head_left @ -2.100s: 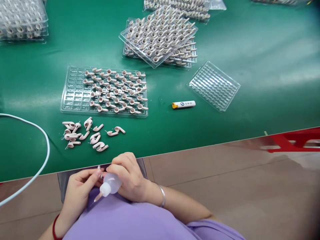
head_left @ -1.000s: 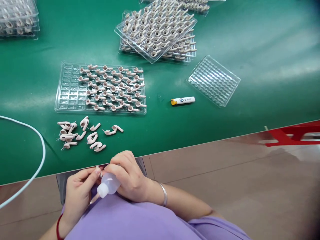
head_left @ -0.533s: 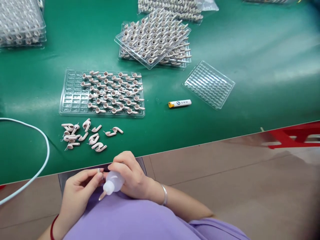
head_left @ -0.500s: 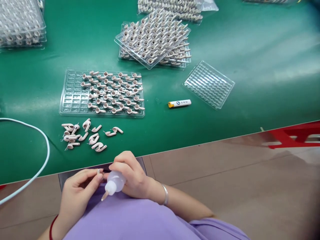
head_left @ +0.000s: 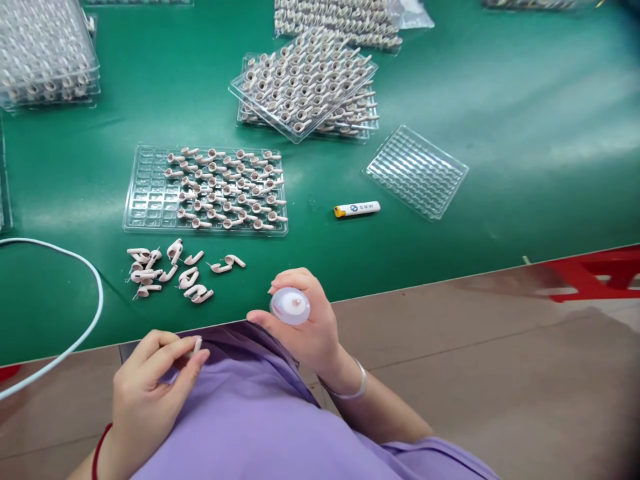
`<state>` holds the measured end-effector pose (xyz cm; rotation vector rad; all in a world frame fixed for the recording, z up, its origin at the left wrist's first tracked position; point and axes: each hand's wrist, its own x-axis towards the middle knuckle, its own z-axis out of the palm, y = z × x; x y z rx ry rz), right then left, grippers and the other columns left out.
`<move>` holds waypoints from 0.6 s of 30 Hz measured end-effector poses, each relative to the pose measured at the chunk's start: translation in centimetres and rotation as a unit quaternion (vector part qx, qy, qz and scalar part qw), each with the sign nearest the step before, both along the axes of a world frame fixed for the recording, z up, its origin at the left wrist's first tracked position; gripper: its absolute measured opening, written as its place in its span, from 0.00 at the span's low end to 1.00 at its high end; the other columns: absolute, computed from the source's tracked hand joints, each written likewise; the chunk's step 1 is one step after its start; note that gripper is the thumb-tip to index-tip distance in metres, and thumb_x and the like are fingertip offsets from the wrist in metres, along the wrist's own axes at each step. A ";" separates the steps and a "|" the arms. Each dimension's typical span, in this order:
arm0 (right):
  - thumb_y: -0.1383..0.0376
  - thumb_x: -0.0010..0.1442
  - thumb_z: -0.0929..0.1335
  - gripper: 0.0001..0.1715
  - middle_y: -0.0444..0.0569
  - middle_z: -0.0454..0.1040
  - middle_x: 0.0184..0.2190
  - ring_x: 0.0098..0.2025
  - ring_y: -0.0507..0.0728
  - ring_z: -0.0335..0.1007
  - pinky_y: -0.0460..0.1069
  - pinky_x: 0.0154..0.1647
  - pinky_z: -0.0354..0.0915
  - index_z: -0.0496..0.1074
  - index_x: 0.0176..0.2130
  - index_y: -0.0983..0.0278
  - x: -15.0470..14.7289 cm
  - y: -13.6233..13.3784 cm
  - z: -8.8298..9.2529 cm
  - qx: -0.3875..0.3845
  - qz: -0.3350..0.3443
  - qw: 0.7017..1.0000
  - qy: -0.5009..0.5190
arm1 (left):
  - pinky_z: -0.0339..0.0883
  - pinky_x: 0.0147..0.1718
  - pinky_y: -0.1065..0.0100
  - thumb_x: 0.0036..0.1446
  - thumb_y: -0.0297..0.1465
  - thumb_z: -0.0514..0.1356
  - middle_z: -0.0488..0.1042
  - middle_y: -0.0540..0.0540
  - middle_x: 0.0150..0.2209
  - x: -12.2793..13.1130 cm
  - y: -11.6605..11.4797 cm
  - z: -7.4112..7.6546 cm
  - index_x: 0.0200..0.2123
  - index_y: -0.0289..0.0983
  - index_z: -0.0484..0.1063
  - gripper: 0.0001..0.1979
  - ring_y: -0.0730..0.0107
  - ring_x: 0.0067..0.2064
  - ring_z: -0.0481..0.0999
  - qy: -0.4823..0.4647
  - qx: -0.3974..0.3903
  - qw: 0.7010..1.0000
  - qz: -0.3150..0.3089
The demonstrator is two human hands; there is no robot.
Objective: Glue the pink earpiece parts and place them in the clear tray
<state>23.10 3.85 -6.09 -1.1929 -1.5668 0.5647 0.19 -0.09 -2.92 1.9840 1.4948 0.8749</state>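
Between thumb and fingers, my left hand [head_left: 153,383] pinches a small white earbud shell [head_left: 197,345], mostly hidden by the fingertips. My right hand [head_left: 313,323] is wrapped round a translucent squeeze bottle [head_left: 290,307], held over the table's front edge with its white cap towards me. Several loose earbud shells [head_left: 190,277], some with fine wires, lie on the green table beyond my left hand. Behind them sits a clear plastic tray [head_left: 145,200], its right part filled with rows of similar shells and its left columns bare.
Stacked trays of shells [head_left: 305,80] stand at the back middle, and more stacked trays [head_left: 47,53] at the far left. A bare clear tray [head_left: 417,172] and a white lighter [head_left: 357,209] lie to the right. A white cable [head_left: 95,287] curves over the left edge.
My right hand has moved right and up, away from my left hand, and the bottle has turned from pointing down-left to facing me. My left hand still pinches the earbud shell.
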 end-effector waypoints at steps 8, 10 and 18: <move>0.59 0.58 0.72 0.14 0.46 0.75 0.36 0.35 0.55 0.73 0.49 0.36 0.69 0.67 0.42 0.60 1.3 2.9 0.6 -0.081 -0.027 0.995 -0.054 | 0.69 0.36 0.71 0.60 0.29 0.61 0.77 0.48 0.35 -0.3 9.5 2.1 0.38 0.38 0.79 0.06 0.71 0.35 0.76 0.129 0.163 0.978 0.008; 0.60 0.59 0.71 0.13 0.49 0.76 0.40 0.38 0.56 0.75 0.50 0.39 0.71 0.68 0.43 0.60 1.3 3.7 0.8 -0.075 -0.011 0.994 -0.077 | 0.69 0.37 0.69 0.62 0.31 0.59 0.78 0.47 0.36 -0.5 13.4 2.5 0.39 0.38 0.80 0.09 0.67 0.36 0.77 0.174 0.187 0.966 0.035; 0.60 0.60 0.70 0.16 0.53 0.76 0.46 0.46 0.60 0.75 0.54 0.47 0.71 0.67 0.47 0.61 1.6 4.6 0.0 -0.053 -0.018 0.992 -0.115 | 0.67 0.36 0.63 0.62 0.32 0.52 0.79 0.43 0.39 -0.4 21.7 1.5 0.40 0.38 0.80 0.16 0.59 0.40 0.77 0.292 0.122 0.948 0.033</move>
